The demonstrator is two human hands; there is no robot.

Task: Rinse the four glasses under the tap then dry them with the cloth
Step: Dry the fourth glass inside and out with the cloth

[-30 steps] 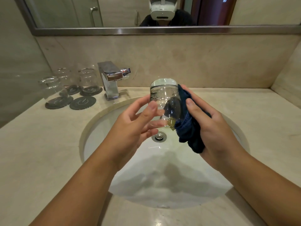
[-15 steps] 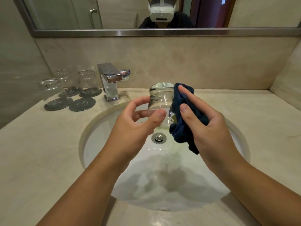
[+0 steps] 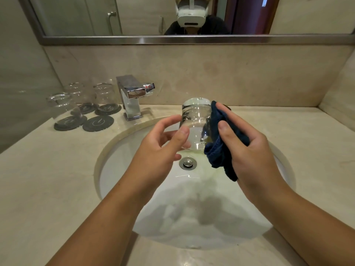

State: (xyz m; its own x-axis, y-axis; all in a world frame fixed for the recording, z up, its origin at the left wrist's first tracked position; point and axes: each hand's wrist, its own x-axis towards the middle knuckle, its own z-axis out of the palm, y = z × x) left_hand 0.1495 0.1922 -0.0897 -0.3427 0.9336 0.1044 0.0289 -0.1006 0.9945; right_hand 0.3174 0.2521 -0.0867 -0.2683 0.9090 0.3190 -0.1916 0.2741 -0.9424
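Three glasses [image 3: 104, 95] on dark, emblem-marked coasters [image 3: 98, 123]

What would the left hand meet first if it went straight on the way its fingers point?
The glass: the left hand points toward it, and its thumb seems to touch it; the cloth lies beyond.

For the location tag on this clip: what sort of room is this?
Most likely a hotel-style bathroom: a round white basin sunk in a beige stone counter, a metal-framed wall mirror above it, and upturned clear glasses on dark round coasters beside the square chrome tap.
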